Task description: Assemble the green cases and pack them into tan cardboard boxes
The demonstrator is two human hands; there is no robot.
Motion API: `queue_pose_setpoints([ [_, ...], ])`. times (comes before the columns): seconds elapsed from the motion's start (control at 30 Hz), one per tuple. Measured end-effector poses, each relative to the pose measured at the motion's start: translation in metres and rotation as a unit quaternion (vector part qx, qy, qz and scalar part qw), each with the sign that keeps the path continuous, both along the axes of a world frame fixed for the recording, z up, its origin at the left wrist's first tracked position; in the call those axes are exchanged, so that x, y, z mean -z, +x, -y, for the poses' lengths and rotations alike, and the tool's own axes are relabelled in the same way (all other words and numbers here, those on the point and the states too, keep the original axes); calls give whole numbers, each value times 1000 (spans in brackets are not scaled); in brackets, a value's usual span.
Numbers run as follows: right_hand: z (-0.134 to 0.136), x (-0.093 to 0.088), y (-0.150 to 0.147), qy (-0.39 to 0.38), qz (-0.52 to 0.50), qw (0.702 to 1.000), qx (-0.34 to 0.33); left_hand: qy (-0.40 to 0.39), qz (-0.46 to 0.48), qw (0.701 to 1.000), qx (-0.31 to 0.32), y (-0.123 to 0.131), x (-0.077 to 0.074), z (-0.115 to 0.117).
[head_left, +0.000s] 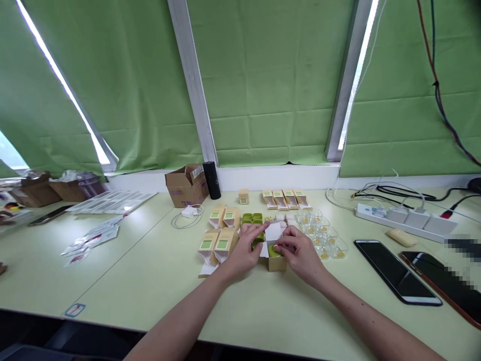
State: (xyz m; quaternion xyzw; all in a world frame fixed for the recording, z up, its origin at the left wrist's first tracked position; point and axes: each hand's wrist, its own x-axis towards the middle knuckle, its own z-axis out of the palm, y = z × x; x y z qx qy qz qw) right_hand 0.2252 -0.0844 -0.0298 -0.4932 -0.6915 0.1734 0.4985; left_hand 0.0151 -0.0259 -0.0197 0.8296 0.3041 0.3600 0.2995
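Note:
In front of me stands a small open kraft-paper box (277, 264), its white inner flaps raised. A green square piece (274, 251) sits in the top of the box. My right hand (302, 253) has its thumb and forefinger closed on that piece; a small yellowish spot shows at the fingertips. My left hand (244, 253) is at the box's left side, forefinger stretched out toward the raised flap and thumb apart from it. Behind the left hand are several green square cups (251, 217), partly hidden. Clear plastic cups (323, 234) with yellow centres stand right of my right hand.
Kraft boxes (218, 242) with green labels stand to the left; more boxes (287, 198) line the back. Further off are a cardboard carton (186, 185), a black cylinder (212, 179) and a charger (191, 212). On the right lie a phone (396, 271) and a power strip (406, 221).

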Motion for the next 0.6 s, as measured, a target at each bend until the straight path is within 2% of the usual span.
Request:
queue_pose_setpoints([
  [0.27,0,-2,-2,-16,-13,1000,0,-6,0,1000,3,1,-4,1],
  [0.6,1,-4,-1,-23,-9,1000,-1,1,2,1000,3,0,1,-2],
])
